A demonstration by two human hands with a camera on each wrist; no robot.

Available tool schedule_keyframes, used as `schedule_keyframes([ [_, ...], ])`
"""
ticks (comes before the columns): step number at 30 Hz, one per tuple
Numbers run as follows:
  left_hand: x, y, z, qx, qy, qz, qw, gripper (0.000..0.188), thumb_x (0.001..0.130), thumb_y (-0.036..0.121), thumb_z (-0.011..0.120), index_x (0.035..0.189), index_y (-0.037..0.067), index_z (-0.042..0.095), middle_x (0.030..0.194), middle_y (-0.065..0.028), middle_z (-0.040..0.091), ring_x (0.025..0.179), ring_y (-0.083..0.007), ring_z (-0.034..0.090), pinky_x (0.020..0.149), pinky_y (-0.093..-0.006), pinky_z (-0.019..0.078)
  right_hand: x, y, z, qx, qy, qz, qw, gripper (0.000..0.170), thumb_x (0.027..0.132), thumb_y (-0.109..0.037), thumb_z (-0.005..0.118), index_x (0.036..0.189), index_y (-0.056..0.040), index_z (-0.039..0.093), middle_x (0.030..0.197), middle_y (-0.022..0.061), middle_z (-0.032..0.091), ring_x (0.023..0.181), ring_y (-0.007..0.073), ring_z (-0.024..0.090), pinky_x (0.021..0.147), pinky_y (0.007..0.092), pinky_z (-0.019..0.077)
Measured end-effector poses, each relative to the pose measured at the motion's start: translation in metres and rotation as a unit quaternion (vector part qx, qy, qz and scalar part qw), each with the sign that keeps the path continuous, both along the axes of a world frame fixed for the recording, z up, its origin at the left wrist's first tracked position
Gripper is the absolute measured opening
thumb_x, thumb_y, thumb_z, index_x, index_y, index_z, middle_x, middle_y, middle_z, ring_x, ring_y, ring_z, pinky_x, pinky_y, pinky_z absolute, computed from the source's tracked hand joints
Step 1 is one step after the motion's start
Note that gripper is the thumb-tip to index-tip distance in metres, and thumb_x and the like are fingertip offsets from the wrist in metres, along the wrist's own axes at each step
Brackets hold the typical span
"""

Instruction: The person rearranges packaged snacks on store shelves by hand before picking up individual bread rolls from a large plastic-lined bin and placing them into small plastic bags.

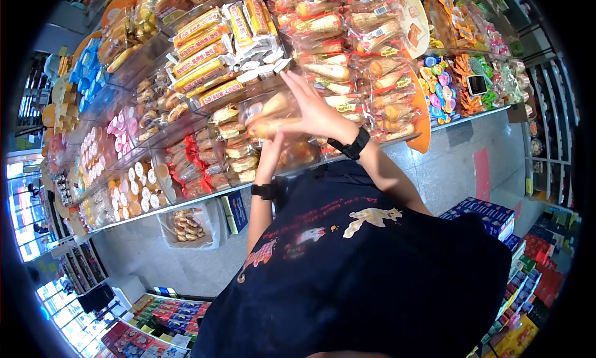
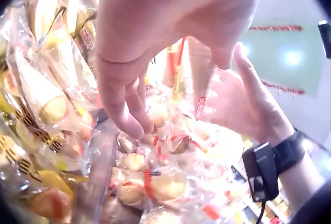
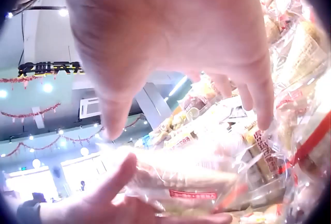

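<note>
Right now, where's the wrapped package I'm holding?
In the right wrist view, the package lies low near centre, in your left hand, under your right hand.

packet (image 1: 268, 129): before bars (image 1: 202, 65) | bars: left of cones (image 1: 327, 71) | tub (image 1: 214, 229): on floor (image 1: 133, 252), seemingly pastries (image 1: 187, 226) inside

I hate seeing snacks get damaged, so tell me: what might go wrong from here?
The clear-wrapped snack might slip, since the left hand holds it between thumb and fingers by a smooth-looking wrapper.

Squeezing too hard could perhaps crush what is inside.

The right hand, its fingers spread close to the stacked yellow packets, may knock some out of place.
</note>
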State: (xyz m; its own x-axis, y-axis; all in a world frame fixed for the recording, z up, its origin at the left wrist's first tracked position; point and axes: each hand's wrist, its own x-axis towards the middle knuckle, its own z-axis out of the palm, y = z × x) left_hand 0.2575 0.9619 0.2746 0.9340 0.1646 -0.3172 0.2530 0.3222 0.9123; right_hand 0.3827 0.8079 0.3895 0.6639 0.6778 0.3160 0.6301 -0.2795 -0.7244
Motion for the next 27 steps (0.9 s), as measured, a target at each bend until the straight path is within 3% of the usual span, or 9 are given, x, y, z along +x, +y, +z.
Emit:
schedule_keyframes([
  [4,0.006,0.015,0.010,0.037,0.151,0.007,0.988,0.064,0.103,0.054,0.031,0.122,0.000,0.058,0.109,-0.0133,0.068,0.090,-0.0221,0.069,0.073,-0.0312,0.0562,0.023,-0.021,0.015,-0.149,-0.162,-0.262,0.940,0.100,0.070,-0.042,0.084,0.149,-0.0099,0.031,0.147,0.0223,0.032,0.130,0.0431,0.036,0.102,0.0573,0.0375],
  [6,0.004,0.019,0.002,0.077,0.154,0.001,0.985,0.059,0.103,0.050,0.034,0.121,0.000,0.059,0.107,-0.0121,0.068,0.087,-0.0202,0.068,0.072,-0.0300,0.0555,0.041,-0.033,0.000,-0.251,-0.033,-0.258,0.933,0.104,0.067,-0.042,0.085,0.150,-0.0109,0.029,0.147,0.0209,0.032,0.130,0.0476,0.032,0.096,0.0616,0.0428],
  [12,0.002,-0.011,0.012,0.147,0.088,0.010,0.985,0.039,0.103,0.035,0.047,0.120,0.002,0.060,0.106,-0.0072,0.065,0.092,-0.0128,0.062,0.077,-0.0274,0.0509,0.047,-0.027,-0.016,-0.319,-0.098,-0.190,0.923,0.105,0.065,-0.037,0.086,0.150,-0.0126,0.029,0.144,0.0200,0.033,0.124,0.0505,0.035,0.084,0.0581,0.0522],
  [14,0.003,-0.028,0.024,0.158,0.046,-0.023,0.986,0.044,0.101,0.038,0.050,0.123,0.000,0.055,0.105,-0.0066,0.061,0.094,-0.0128,0.057,0.082,-0.0252,0.0461,0.043,-0.024,-0.014,-0.300,-0.068,-0.192,0.932,0.104,0.065,-0.035,0.086,0.149,-0.0087,0.030,0.141,0.0208,0.038,0.122,0.0450,0.039,0.092,0.0572,0.0478],
  [19,0.013,-0.042,0.007,0.004,0.106,-0.062,0.992,0.086,0.096,0.039,0.062,0.149,0.004,0.005,0.117,-0.0125,0.057,0.095,-0.0186,0.062,0.076,-0.0293,0.0539,0.011,0.003,-0.025,-0.003,0.048,-0.023,0.999,0.093,0.077,-0.031,0.078,0.149,-0.0019,0.028,0.143,0.0240,0.041,0.135,0.0394,0.038,0.113,0.0467,0.0300],
  [20,0.015,-0.043,0.009,0.004,0.105,-0.064,0.992,0.086,0.096,0.039,0.062,0.149,0.004,0.005,0.117,-0.0125,0.057,0.095,-0.0186,0.062,0.076,-0.0293,0.0539,0.003,0.004,-0.012,0.052,0.069,0.000,0.996,0.088,0.080,-0.029,0.076,0.150,-0.0028,0.028,0.145,0.0240,0.040,0.137,0.0398,0.036,0.114,0.0460,0.0297],
  [22,0.015,-0.042,0.017,-0.042,0.083,0.046,0.995,0.053,0.098,0.038,0.057,0.135,0.007,0.033,0.119,-0.0109,0.058,0.093,-0.0180,0.063,0.077,-0.0361,0.0555,-0.004,-0.008,0.013,0.075,0.040,-0.033,0.996,0.076,0.085,-0.028,0.071,0.147,-0.0034,0.033,0.142,0.0234,0.041,0.133,0.0401,0.040,0.109,0.0464,0.0349],
  [24,0.012,-0.031,0.045,-0.171,0.106,0.116,0.973,0.044,0.098,0.031,0.058,0.131,0.009,0.038,0.117,-0.0112,0.058,0.095,-0.0251,0.065,0.077,-0.0417,0.0574,-0.004,-0.036,0.024,-0.095,-0.129,-0.207,0.965,0.068,0.088,-0.030,0.068,0.143,-0.0032,0.038,0.139,0.0225,0.042,0.126,0.0402,0.044,0.103,0.0472,0.0392],
  [27,0.002,-0.010,0.005,-0.114,0.037,0.181,0.976,0.044,0.098,0.026,0.058,0.133,0.009,0.037,0.117,-0.0109,0.058,0.102,-0.0275,0.063,0.083,-0.0426,0.0569,-0.009,-0.067,-0.010,-0.175,0.032,-0.237,0.955,0.074,0.090,-0.036,0.065,0.143,0.0018,0.031,0.135,0.0243,0.043,0.123,0.0404,0.046,0.102,0.0462,0.0407],
])
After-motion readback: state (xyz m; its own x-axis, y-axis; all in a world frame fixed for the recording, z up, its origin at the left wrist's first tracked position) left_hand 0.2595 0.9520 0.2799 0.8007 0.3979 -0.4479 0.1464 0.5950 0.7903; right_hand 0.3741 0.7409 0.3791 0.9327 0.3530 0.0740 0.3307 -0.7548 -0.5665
